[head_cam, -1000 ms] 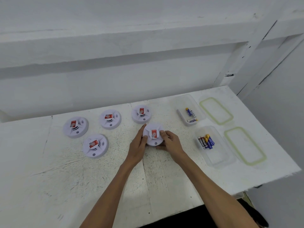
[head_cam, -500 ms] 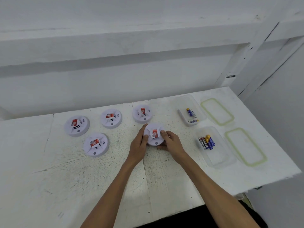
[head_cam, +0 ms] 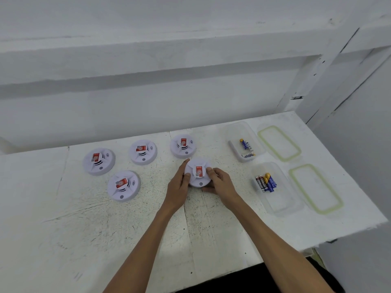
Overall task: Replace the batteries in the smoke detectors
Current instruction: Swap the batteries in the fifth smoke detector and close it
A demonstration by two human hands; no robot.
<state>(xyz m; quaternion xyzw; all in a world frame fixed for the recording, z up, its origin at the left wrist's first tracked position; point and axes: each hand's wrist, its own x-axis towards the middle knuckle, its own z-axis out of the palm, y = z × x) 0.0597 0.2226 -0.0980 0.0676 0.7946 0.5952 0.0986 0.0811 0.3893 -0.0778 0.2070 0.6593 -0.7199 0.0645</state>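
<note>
Gripping the smoke detector [head_cam: 197,172] from both sides: left hand [head_cam: 178,185], right hand [head_cam: 220,182].

Both hands, left [head_cam: 178,185] and right [head_cam: 220,182], clasped one smoke detector [head_cam: 197,173] on the white desk [head_cam: 84,229]; four others lay nearby.

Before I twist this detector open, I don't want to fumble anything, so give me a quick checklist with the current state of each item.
1. Both hands on the detector: ok; left hand and right hand grip its sides.
2. Detector on the table: cannot tell if resting or just lifted.
3. Batteries within reach: ok; near tub and far tub both hold some.
4. Tubs open: ok; lids lie beside them.
5. Other four detectors clear of the hands: ok.
</note>
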